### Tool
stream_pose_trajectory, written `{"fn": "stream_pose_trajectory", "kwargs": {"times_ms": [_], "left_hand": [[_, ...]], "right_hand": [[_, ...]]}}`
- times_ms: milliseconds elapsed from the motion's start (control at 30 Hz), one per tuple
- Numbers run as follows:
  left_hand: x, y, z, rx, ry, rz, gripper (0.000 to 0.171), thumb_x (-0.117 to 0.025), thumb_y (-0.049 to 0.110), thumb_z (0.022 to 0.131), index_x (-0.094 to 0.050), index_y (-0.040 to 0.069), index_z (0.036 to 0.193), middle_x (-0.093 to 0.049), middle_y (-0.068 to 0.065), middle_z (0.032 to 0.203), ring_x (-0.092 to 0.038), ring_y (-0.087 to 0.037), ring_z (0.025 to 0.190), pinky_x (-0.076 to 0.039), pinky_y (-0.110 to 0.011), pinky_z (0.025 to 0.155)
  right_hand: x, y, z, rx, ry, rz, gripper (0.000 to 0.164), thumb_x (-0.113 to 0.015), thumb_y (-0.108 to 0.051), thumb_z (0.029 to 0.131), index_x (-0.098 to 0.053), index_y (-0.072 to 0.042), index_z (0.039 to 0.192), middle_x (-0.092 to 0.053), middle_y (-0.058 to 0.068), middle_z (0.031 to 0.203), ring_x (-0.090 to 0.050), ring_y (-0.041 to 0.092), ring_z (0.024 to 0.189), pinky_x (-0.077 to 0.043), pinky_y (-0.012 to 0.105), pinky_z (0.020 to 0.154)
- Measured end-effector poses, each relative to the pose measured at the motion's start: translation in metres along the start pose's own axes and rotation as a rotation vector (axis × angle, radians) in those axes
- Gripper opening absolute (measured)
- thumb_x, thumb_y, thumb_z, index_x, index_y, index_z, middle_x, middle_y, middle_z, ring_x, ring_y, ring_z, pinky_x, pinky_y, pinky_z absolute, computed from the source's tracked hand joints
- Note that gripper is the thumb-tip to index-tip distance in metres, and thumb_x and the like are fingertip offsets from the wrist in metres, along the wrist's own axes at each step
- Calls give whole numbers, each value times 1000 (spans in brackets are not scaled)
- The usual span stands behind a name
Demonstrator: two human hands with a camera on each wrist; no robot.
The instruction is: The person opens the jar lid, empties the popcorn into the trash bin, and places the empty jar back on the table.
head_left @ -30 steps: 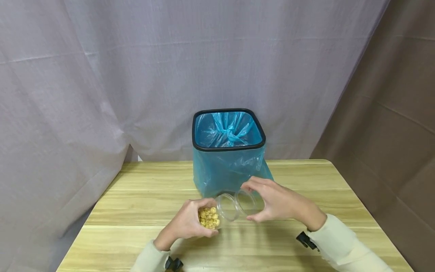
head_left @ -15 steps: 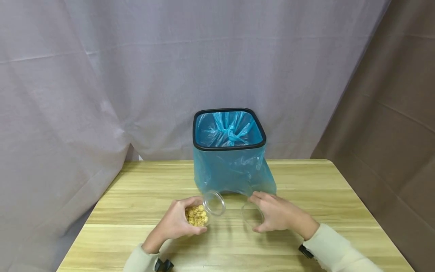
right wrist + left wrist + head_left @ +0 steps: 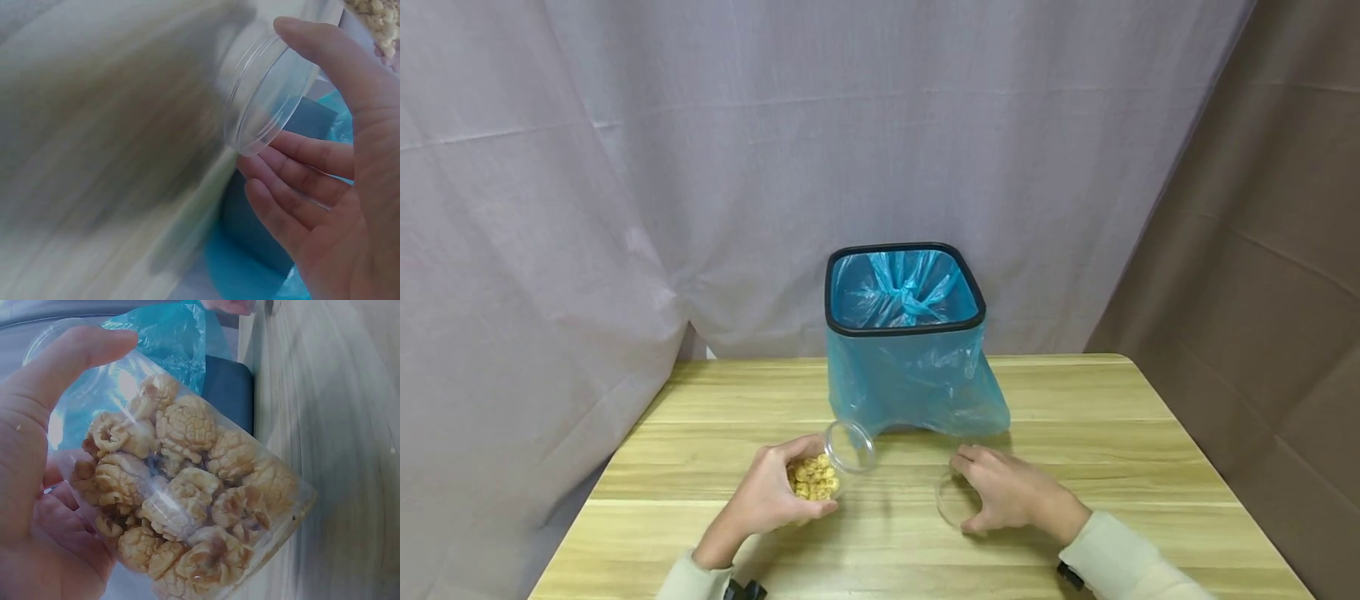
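Observation:
My left hand grips a clear plastic jar of caramel popcorn, left of the table's middle. The uncovered jar leans, its round mouth up and to the right in the head view. In the left wrist view, thumb and fingers wrap the jar near its mouth, and the popcorn lies toward the bottom. My right hand, right of the jar, holds a clear round lid by its edge between thumb and fingers. The lid is low over the table; whether it touches the wood I cannot tell.
Behind both hands stands a bin with a black square rim and a blue bag hanging over its sides. The wooden table ends at a grey curtain; a brown curtain hangs on the right.
Lid and jar were side by side and have come apart. The left hand moved left with the jar. The right hand moved slightly right and lower with the lid.

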State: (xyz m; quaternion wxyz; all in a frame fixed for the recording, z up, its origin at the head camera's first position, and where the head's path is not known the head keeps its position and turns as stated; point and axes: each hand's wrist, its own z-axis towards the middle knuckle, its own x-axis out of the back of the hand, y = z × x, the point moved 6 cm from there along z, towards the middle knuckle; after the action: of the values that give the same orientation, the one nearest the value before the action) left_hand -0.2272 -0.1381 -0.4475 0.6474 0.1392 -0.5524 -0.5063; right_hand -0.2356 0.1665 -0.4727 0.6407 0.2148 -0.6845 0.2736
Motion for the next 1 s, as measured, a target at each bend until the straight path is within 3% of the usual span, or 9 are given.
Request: {"fn": "stream_pose_trajectory", "kwargs": {"times_ms": [300, 467, 567, 667, 700, 833, 1000], "left_hand": [[10, -4, -3, 43, 20, 37, 78, -91, 38, 57, -61, 20, 126, -71, 8, 114, -68, -5, 90, -57, -22, 78], [19, -7, -4, 92, 29, 42, 78, -92, 36, 56, -61, 18, 125, -72, 6, 113, -68, -5, 89, -57, -21, 78], [28, -6, -3, 99, 37, 56, 79, -93, 35, 56, -61, 20, 126, -72, 6, 113, -68, -6, 89, -57, -21, 77], [40, -4, -2, 96, 56, 78, 79, -93, 36, 56, -60, 19, 126, -72, 6, 112, -69, -7, 88, -57, -21, 75], [45, -2, -1, 91, 63, 86, 79, -92, 36, 56, -60, 18, 127, -72, 5, 113, -69, -7, 88, -57, -21, 75], [65, 7, 3, 61, 89, 120, 80, -92, 35, 58, -60, 14, 127, -73, 2, 112, -70, -9, 89, -58, -22, 75], [90, 23, 15, 41, 100, 203, 80, -92, 37, 58, -60, 13, 127, -74, -1, 108, -69, -9, 82, -57, -21, 68]], "right_hand": [[-11, 4, -1, -16, -5, 2, 79, -81, -55, 63, -60, -8, 123, -59, 12, 127, -60, 30, 114, -53, 44, 95], [5, 6, -6, -15, 19, 79, 75, -75, -59, 71, -59, -10, 126, -59, 11, 130, -59, 30, 118, -53, 45, 96], [30, 5, -10, 17, 100, 71, 68, -66, -60, 82, -58, -12, 129, -60, 8, 130, -60, 25, 117, -54, 41, 93], [67, 0, -15, 79, 245, 31, 61, -62, -55, 87, -57, -13, 131, -61, 4, 128, -62, 20, 115, -55, 38, 92], [80, -1, -17, 90, 292, 10, 61, -61, -54, 88, -56, -13, 132, -61, 2, 128, -64, 15, 108, -56, 37, 91], [132, -4, -26, 106, 427, -39, 58, -65, -48, 88, -55, -14, 134, -60, 3, 131, -64, 17, 110, -55, 41, 92], [189, 6, -26, 60, 506, -79, 67, -69, -45, 85, -49, -12, 140, -54, 7, 139, -54, 26, 125, -50, 49, 98]]}}
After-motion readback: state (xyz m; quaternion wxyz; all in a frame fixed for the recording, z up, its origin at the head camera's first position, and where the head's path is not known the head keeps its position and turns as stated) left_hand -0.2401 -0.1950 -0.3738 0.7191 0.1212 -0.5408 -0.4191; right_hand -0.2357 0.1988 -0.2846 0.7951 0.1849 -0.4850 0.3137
